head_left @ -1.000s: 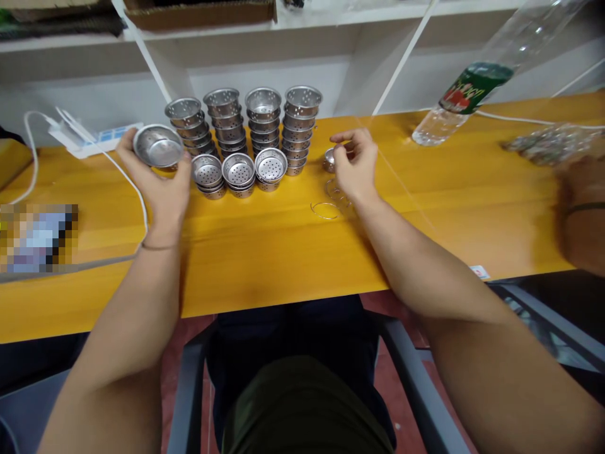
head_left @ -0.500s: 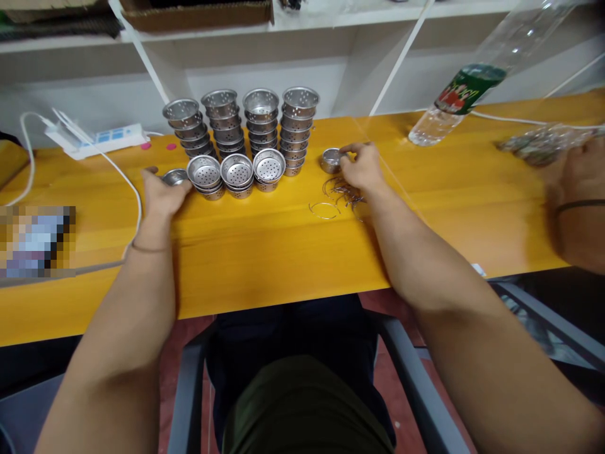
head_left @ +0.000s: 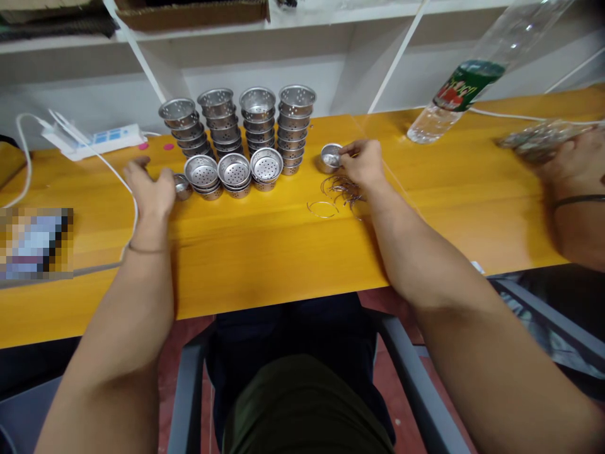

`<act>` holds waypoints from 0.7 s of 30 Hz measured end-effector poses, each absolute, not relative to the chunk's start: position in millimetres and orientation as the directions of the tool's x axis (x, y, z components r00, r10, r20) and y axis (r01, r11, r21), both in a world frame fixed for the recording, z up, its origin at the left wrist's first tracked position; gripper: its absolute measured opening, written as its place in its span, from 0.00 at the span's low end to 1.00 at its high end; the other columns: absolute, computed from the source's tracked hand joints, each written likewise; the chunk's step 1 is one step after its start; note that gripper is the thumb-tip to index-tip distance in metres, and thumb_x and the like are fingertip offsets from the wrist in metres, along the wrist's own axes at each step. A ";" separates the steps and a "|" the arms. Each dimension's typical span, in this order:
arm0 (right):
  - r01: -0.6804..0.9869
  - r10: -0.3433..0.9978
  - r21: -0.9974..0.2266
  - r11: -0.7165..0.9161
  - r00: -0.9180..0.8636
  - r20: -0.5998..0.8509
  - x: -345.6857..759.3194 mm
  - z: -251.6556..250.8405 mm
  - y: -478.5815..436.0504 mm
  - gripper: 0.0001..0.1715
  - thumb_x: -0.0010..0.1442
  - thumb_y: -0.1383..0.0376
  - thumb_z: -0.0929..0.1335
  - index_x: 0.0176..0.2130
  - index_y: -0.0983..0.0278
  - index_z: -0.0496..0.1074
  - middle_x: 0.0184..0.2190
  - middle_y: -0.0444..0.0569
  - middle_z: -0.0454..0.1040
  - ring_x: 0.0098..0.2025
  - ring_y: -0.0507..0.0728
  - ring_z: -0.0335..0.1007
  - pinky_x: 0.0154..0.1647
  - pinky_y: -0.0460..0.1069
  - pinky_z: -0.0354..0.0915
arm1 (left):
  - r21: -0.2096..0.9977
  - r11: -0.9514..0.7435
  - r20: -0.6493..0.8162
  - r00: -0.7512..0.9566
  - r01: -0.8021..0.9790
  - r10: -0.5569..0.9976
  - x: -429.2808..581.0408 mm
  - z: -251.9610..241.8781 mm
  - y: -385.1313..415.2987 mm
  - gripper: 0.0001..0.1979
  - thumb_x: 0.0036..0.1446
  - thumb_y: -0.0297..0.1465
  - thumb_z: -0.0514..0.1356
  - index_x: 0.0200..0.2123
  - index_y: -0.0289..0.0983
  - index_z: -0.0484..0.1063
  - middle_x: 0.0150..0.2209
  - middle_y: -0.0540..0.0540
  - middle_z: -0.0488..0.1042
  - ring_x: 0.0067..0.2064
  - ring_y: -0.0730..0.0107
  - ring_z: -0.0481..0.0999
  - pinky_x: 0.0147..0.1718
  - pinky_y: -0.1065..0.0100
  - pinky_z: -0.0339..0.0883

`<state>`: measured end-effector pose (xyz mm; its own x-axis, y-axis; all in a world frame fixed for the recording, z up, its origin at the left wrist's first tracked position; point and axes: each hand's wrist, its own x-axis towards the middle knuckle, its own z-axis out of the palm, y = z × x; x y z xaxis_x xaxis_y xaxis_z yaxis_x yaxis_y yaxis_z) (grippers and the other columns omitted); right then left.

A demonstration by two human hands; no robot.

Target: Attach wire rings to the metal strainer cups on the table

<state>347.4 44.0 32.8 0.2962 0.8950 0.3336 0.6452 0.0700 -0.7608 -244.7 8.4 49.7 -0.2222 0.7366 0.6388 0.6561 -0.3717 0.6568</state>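
White cubby shelf [head_left: 265,57] behind, yellow wood surface [head_left: 265,252] in front. Power strip [head_left: 106,140] beyond the left grip, toward the shelf; bottle [head_left: 451,98] beyond and right of the right grip, tilted in view. Co-worker's hand [head_left: 574,164] well right of the right grip, by a clear bag [head_left: 534,142] of small bits.

Left grip [head_left: 147,189]: released, fingers spread, nothing in it. Single metal cup [head_left: 183,188] just to its right — can't tell if the thumb touches. Right grip [head_left: 363,162]: curled, fingertips at the right side of a small cup [head_left: 329,159] standing on the surface; can't tell a firm pinch from a touch. Curved wires [head_left: 344,189] piled just below that grip, one loose wire [head_left: 322,216] to the pile's left.

Progress, my read: mostly sorted. Four tall stacks [head_left: 222,120] of perforated cups between the grips at the back, three short stacks [head_left: 234,173] in front. Single metal cup sits at the left end of the front row. Outside the rows: small cup at the right grip, plus the wires.

Vs. a second ago: left grip had a cup up in the air; now it's off the cup. Right grip covered much of the small cup then — now most of it shows.
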 end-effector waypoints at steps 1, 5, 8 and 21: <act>0.623 0.873 -0.771 0.134 0.294 0.390 348.4 35.7 44.6 0.07 0.66 0.71 0.78 0.41 0.58 0.83 0.41 0.54 0.88 0.44 0.66 0.83 0.58 0.66 0.82 | 0.653 -0.332 0.690 -0.355 0.680 0.630 -234.0 60.9 0.9 0.27 0.65 0.30 0.78 0.56 0.43 0.66 0.61 0.42 0.71 0.67 0.47 0.70 0.81 0.31 0.62; 0.497 0.733 -0.696 0.518 0.162 0.661 337.4 59.1 27.6 0.12 0.79 0.51 0.80 0.45 0.52 0.81 0.42 0.53 0.84 0.46 0.67 0.76 0.53 0.66 0.79 | 0.410 -0.516 0.869 -0.150 0.752 0.471 -168.2 104.3 -47.4 0.33 0.64 0.45 0.80 0.64 0.44 0.73 0.67 0.40 0.75 0.70 0.42 0.76 0.73 0.36 0.76; 0.468 0.721 -0.620 0.630 -0.054 0.691 303.5 82.8 -13.2 0.17 0.77 0.45 0.82 0.44 0.52 0.82 0.44 0.56 0.80 0.53 0.73 0.78 0.52 0.68 0.81 | 0.337 -0.755 0.864 0.135 0.562 0.486 -110.8 114.6 -86.8 0.43 0.62 0.55 0.85 0.72 0.46 0.76 0.69 0.37 0.79 0.65 0.43 0.81 0.64 0.40 0.83; 0.575 0.865 -0.646 0.501 -0.360 0.350 286.2 105.2 -47.9 0.13 0.76 0.59 0.77 0.57 0.59 0.85 0.51 0.55 0.90 0.47 0.64 0.85 0.52 0.58 0.83 | 0.668 -0.675 0.555 0.395 0.314 0.732 -50.3 54.2 -97.1 0.45 0.64 0.51 0.89 0.75 0.43 0.79 0.71 0.35 0.89 0.73 0.39 0.91 0.77 0.42 0.86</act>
<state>286.2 -47.9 105.2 -0.3603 0.8648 0.3498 0.5753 0.5012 -0.6464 -50.3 -97.1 54.2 0.3951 0.7323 0.5546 0.3138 -0.6750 0.6678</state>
